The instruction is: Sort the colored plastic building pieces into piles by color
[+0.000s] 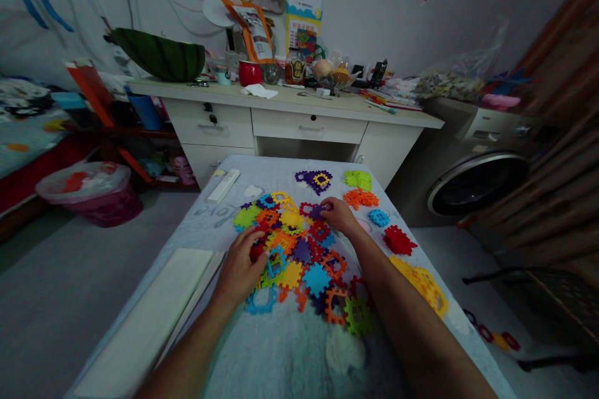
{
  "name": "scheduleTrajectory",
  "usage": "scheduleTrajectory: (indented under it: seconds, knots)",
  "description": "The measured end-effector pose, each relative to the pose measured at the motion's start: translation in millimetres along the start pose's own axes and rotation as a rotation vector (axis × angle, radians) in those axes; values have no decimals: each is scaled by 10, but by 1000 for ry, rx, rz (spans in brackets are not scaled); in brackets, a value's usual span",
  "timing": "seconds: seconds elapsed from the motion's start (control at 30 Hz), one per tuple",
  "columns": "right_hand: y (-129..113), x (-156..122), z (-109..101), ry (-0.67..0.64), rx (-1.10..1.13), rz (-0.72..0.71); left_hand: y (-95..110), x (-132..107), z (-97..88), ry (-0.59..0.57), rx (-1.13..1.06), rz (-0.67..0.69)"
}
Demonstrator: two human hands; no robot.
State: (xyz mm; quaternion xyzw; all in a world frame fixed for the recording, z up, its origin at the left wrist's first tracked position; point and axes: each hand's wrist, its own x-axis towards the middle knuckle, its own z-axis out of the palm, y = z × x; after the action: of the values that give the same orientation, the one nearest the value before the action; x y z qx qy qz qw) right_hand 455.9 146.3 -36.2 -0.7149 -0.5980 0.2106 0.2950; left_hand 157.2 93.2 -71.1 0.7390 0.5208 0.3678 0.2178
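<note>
While right grip (pixel 339 217) pinches purple piece (pixel 317 212) at fingertips; left grip (pixel 241 267): I cannot tell

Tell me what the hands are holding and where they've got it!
The right hand seems to pinch a purple piece by its right edge. The left hand is by a red piece; whether it holds anything cannot be told.

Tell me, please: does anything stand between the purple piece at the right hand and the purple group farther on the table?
Nothing visible does. Beyond the purple piece at the right hand, only tablecloth shows before the purple group; a red frame lies beside it, leftward.
</note>
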Motion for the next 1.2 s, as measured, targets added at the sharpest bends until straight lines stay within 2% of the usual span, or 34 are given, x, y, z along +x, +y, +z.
scheduleTrajectory:
  seconds: [0.13, 0.3, 0.53, 0.73, 0.87, 1.07, 1.2]
  knots:
    - [69, 53, -92, 62, 217, 74, -28, 5, 13, -4, -9, 0]
    - [67, 127, -206, 91, 606, 253, -37, 1, 36, 3, -17, -13]
    - [-68, 508, -148, 169, 676, 322, -32, -3, 26, -4, -13, 1]
    - [-227, 957, -51, 241, 629, 362, -50, 7, 18, -35, 3, 0]
    - [-249, 1120, -42, 260, 548, 345, -34, 0, 5, -31, 3, -2]
    - [-80, 1108, -66, 297, 294, 294, -9, 5, -9, -28, 3, -5]
    - [-24, 1013, 27, 285, -130, 209, -14, 4, -4, -23, -3, -3]
